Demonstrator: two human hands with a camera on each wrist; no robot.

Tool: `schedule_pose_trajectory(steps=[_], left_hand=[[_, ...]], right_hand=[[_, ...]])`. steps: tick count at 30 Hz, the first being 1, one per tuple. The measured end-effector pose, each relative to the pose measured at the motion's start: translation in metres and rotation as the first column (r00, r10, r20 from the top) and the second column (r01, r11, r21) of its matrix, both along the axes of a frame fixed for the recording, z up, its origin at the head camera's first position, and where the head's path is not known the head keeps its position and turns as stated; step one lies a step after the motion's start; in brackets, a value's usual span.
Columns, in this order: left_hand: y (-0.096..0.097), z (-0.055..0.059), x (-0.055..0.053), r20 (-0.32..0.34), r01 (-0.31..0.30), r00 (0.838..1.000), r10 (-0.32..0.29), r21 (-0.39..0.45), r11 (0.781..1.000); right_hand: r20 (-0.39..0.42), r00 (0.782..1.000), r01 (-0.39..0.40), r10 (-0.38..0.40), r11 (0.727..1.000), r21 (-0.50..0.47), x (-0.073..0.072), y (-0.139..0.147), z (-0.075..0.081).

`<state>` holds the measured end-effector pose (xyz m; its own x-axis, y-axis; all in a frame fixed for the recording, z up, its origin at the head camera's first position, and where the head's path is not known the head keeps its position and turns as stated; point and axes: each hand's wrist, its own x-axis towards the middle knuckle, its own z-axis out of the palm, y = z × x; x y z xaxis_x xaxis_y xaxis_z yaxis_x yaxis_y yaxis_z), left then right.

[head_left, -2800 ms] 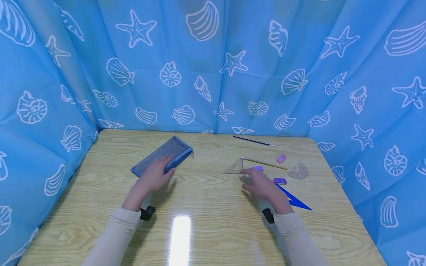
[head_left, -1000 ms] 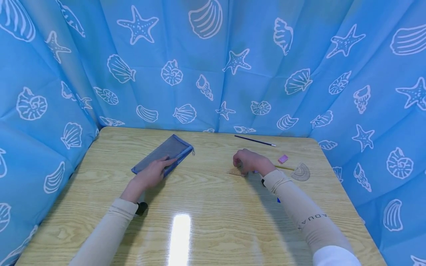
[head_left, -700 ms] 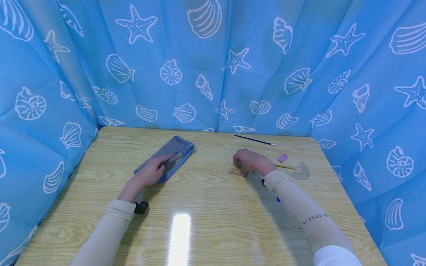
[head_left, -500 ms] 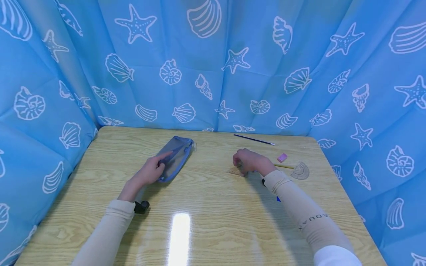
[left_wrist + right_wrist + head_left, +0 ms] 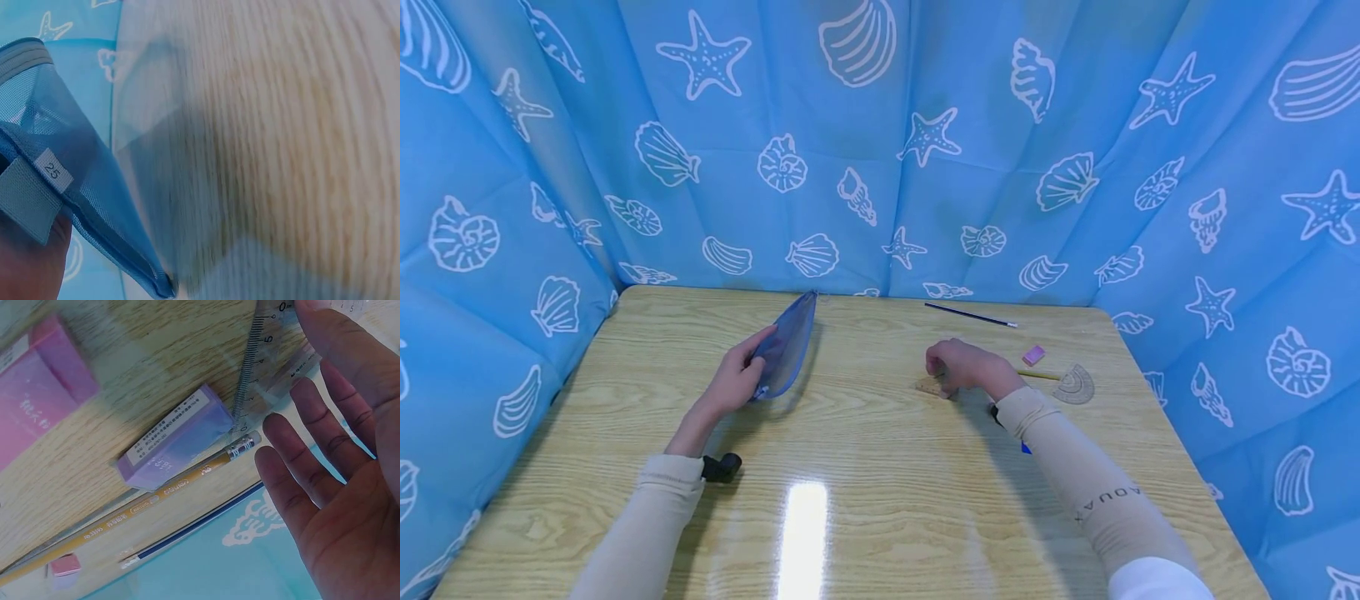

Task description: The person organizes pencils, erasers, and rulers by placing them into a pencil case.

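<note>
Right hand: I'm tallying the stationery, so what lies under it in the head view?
A corner of the clear set square pokes out beneath the right hand; the hand hides the rest. The right wrist view shows a purple eraser and yellow pencil near it.

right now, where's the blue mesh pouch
In the head view, the blue mesh pouch is left of centre, tilted and gripped by the left hand, with the right hand and yellow pencil off to its right.
</note>
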<state>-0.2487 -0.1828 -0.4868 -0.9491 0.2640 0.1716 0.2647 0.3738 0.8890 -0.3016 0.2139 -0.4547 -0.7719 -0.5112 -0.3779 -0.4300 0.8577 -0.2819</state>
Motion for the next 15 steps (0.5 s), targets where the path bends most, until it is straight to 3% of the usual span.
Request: schedule_pose_trajectory(steps=[5,15], left_hand=[[0.0025,0.0033,0.0019,0.006,0.006,1.000,-0.006,0.036,0.999],[0.0046,0.0070,0.0046,0.028,-0.010,1.000,0.009,0.029,1.000]], right_hand=[[0.007,1.000,0.022,-0.022,1.000,-0.010,0.0001,0.0028,-0.0022],[-0.062,0.998,-0.017,0.013,0.998,-0.068,0.0022,0.0076,-0.0046]])
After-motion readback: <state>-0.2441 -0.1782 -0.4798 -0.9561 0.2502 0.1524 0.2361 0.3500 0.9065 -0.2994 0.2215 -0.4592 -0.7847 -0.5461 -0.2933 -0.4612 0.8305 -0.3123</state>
